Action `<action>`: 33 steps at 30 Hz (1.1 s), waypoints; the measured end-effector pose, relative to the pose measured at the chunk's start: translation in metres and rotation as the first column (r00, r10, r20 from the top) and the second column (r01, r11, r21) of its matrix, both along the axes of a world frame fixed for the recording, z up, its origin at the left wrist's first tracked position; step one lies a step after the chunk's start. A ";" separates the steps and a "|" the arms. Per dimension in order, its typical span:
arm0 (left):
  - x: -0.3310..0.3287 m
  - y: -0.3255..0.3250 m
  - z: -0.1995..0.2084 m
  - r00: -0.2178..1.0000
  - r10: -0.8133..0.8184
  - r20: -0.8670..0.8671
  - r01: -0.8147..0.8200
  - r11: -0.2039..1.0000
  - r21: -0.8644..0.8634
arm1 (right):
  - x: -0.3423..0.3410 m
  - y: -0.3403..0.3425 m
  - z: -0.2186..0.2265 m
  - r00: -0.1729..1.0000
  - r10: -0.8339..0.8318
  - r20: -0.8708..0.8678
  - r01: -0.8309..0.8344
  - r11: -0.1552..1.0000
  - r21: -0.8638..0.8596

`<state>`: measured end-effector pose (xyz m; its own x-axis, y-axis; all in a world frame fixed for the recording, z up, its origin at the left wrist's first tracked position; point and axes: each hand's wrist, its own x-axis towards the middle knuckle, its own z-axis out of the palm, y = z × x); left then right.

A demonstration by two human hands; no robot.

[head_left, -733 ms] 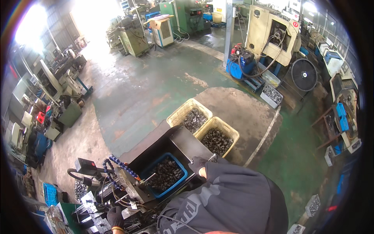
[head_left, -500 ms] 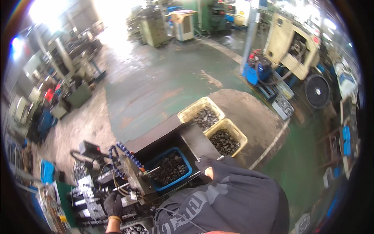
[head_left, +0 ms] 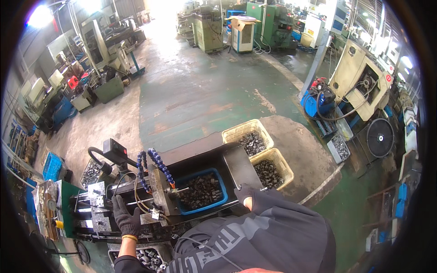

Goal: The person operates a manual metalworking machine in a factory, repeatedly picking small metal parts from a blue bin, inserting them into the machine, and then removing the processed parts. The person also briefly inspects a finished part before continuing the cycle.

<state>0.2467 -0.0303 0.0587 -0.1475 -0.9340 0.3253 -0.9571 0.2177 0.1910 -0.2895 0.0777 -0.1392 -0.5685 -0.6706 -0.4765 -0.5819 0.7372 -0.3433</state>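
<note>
My left hand (head_left: 126,219), in a dark glove, reaches over the machine bed with its fingers stretched and its thumb apart. Its fingertips are beside a metal clamp block (head_left: 101,202) and cables; whether they touch is unclear. My right hand (head_left: 246,193), also gloved, is closed at the near corner of a dark sheet-metal chute (head_left: 241,166). Short bright metal ends stick out beside it; what it grips is hidden. Between the hands, a blue-rimmed bin (head_left: 225,191) of small dark metal parts (head_left: 200,190) sits in the machine's trough. A thin rod (head_left: 183,189) points over it.
Blue segmented coolant hoses (head_left: 160,167) and a black box on an arm (head_left: 115,151) rise beyond my left hand. Two yellow baskets (head_left: 284,166) of parts stand past the chute. A tray of metal pieces (head_left: 148,258) lies near my left forearm. A fan (head_left: 380,138) stands at right.
My left hand has moved farther out along the machine bed, and its fingers are now stretched. My right hand remains by the chute corner. The whole view has shifted.
</note>
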 end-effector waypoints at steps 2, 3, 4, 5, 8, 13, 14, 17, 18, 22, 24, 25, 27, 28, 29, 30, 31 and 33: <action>0.006 -0.004 -0.006 0.999 0.046 0.007 -0.047 0.992 0.118 | 0.002 0.000 -0.007 1.000 -0.005 0.002 0.005 0.998 -0.062; 0.007 -0.006 -0.007 0.997 0.070 0.014 -0.072 0.982 0.176 | -0.001 -0.002 -0.007 0.998 0.019 0.053 -0.017 0.999 -0.042; 0.006 -0.007 -0.006 0.997 0.082 0.014 -0.083 0.978 0.191 | -0.002 -0.002 -0.004 0.998 0.022 0.052 -0.020 0.999 -0.039; 0.001 -0.004 0.001 0.996 0.093 0.016 -0.095 0.973 0.209 | 0.000 -0.001 0.004 0.998 0.025 0.053 -0.023 0.999 -0.032; -0.007 -0.001 0.011 0.991 0.127 0.052 -0.136 0.957 0.257 | 0.006 0.000 0.025 0.998 0.024 0.058 -0.023 0.999 -0.027; -0.004 -0.005 0.004 0.995 0.067 0.072 -0.083 0.965 0.249 | 0.002 0.004 0.005 0.997 -0.038 0.063 0.041 0.998 -0.054; -0.001 -0.004 0.002 0.996 0.062 0.069 -0.078 0.966 0.247 | 0.003 0.004 0.005 0.997 -0.036 0.073 0.039 0.998 -0.044; -0.006 -0.002 0.011 0.994 0.099 0.056 -0.111 0.955 0.274 | 0.000 0.000 0.011 0.995 -0.029 0.099 0.033 0.999 -0.038; -0.010 0.000 0.016 0.990 0.126 0.057 -0.137 0.939 0.315 | -0.002 0.000 0.010 0.994 -0.026 0.107 0.032 0.998 -0.050; -0.012 0.003 0.017 0.998 0.062 -0.018 -0.058 0.981 0.185 | 0.006 -0.004 0.030 0.996 -0.033 0.085 0.036 0.999 -0.029; -0.024 -0.001 0.031 0.993 0.105 -0.054 -0.080 0.934 0.348 | 0.005 -0.003 0.020 0.994 -0.054 0.100 0.059 0.997 -0.055; -0.014 0.013 0.034 0.992 0.128 0.010 -0.125 0.949 0.290 | 0.017 -0.010 0.097 0.988 0.046 0.150 -0.045 0.999 -0.010; -0.014 0.007 0.022 0.998 0.061 -0.032 -0.054 0.983 0.173 | 0.020 -0.006 0.054 0.998 -0.054 0.031 0.056 0.995 -0.079; -0.016 -0.001 0.020 0.999 0.034 -0.034 -0.026 0.978 0.205 | 0.008 -0.006 0.024 0.999 -0.032 0.011 0.032 0.999 -0.010; -0.018 0.002 0.022 0.998 0.055 -0.001 -0.053 0.976 0.210 | 0.006 -0.004 0.020 1.000 -0.008 0.020 0.008 1.000 -0.014; -0.021 0.002 0.024 0.997 0.082 -0.005 -0.079 0.968 0.237 | 0.007 -0.003 0.023 0.999 -0.003 0.037 0.003 1.000 -0.012; -0.016 0.002 0.018 0.993 0.114 0.016 -0.114 0.969 0.218 | 0.007 -0.002 0.017 1.000 0.001 0.007 -0.001 1.000 -0.015; -0.021 0.005 0.027 0.986 0.164 0.039 -0.169 0.960 0.222 | 0.013 -0.006 0.037 0.998 0.053 -0.020 -0.053 0.999 -0.007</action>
<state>0.2255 -0.0251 0.0852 0.0121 -0.9945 0.1043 -0.9803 0.0088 0.1975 -0.2767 0.0713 -0.1019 -0.5413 -0.7037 -0.4602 -0.6270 0.7025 -0.3368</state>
